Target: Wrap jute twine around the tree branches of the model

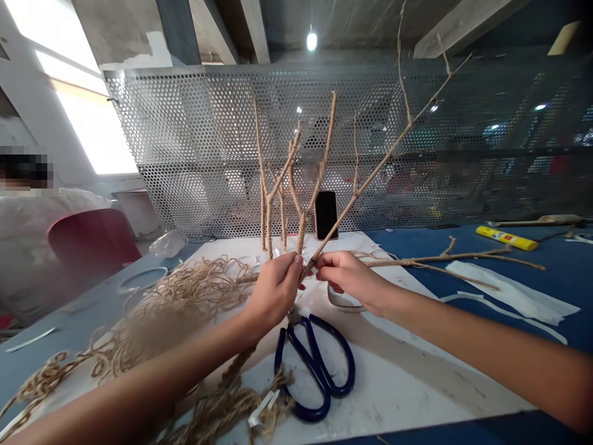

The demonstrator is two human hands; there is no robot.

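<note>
My left hand (277,285) is closed around the lower end of a branched stick (302,232) that looks wrapped in tan twine. Close on its right, my right hand (348,275) pinches at the base of a long, thin branch (370,178) that leans up to the right. Where the two bases meet is partly hidden by my fingers. More wrapped sticks (269,222) rise just behind my left hand. Scissors with dark blue handles (319,364) lie below my hands, and a loose heap of twine (194,287) spreads to the left.
A white board (393,371) covers the blue table (393,238). A phone (327,213) stands against a perforated metal screen (194,136). Right lie another branch (435,256), a yellow tube (506,237) and white paper (514,293). A person (41,247) sits at left by a red chair (95,238).
</note>
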